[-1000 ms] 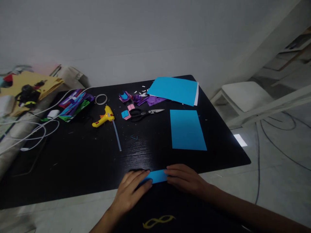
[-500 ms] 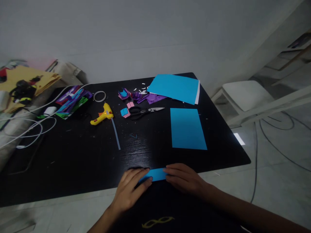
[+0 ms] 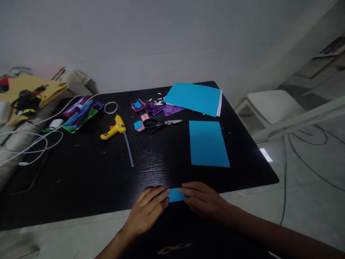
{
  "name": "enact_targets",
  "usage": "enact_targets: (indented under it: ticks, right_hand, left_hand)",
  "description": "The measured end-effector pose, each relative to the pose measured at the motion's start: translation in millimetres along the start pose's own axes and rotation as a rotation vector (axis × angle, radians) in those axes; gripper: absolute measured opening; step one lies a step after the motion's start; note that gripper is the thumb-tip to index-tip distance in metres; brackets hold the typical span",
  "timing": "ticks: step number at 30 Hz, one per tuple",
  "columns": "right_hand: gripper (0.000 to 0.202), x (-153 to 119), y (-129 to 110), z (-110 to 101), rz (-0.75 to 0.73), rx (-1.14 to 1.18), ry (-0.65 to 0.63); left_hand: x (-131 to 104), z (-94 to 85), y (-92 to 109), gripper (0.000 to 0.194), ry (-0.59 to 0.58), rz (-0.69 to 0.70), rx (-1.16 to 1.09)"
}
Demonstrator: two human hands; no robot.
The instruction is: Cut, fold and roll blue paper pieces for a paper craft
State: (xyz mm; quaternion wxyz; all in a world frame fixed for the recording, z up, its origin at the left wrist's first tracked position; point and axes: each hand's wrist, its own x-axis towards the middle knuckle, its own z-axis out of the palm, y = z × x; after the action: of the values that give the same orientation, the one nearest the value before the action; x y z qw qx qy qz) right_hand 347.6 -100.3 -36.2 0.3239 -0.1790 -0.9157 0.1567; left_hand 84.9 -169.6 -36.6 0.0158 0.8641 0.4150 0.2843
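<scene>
A narrow folded strip of blue paper point(image 3: 175, 195) lies at the table's near edge. My left hand point(image 3: 147, 208) rests on its left end, fingers pressed together over it and hiding that part. On the right end, my right hand point(image 3: 203, 199) presses with its fingers together. Only the middle of the strip shows between the hands. Beyond the right hand lies a flat blue sheet point(image 3: 208, 144). Black-handled scissors point(image 3: 164, 123) sit farther back, beside small folded pink and blue pieces point(image 3: 139, 125).
On the black table point(image 3: 88, 180) lie a yellow glue gun point(image 3: 114, 127) with a glue stick, a tape ring point(image 3: 110, 107), stacked blue sheets point(image 3: 194, 98), purple paper pieces and colored strips point(image 3: 82, 113). White cables point(image 3: 45, 144) loop at left. A white chair point(image 3: 277, 108) stands at right.
My left hand's fingers have shifted slightly and its thumb has drawn in, covering more of the strip's left part. My right hand has moved slightly left.
</scene>
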Motion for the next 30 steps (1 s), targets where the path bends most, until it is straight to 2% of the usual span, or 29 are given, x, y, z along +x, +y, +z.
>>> enact_targets:
  ticks: [8, 16, 21, 26, 30]
  right_hand:
    - [0.007, -8.1, 3.8, -2.3, 0.047, -0.071, 0.045]
    - [0.003, -19.0, 8.9, -21.3, 0.092, -0.084, 0.042]
    - [0.004, -27.2, 11.1, -31.8, 0.131, -0.108, 0.060]
    - [0.007, -20.4, 10.6, -38.5, 0.135, -0.098, 0.044]
    - [0.008, -8.1, 8.4, -29.2, 0.063, -0.045, -0.016]
  left_hand:
    - [0.8, 1.3, -1.2, 0.013, 0.011, -0.019, -0.032]
    - [-12.1, 10.2, -6.3, 0.017, -0.025, -0.031, -0.039]
    - [-11.0, 11.2, -4.4, 0.011, 0.024, -0.067, -0.069]
    - [-4.7, 7.8, -1.7, 0.007, 0.027, -0.078, -0.074]
    - [-0.4, 6.1, -1.6, 0.007, 0.044, -0.055, -0.060]
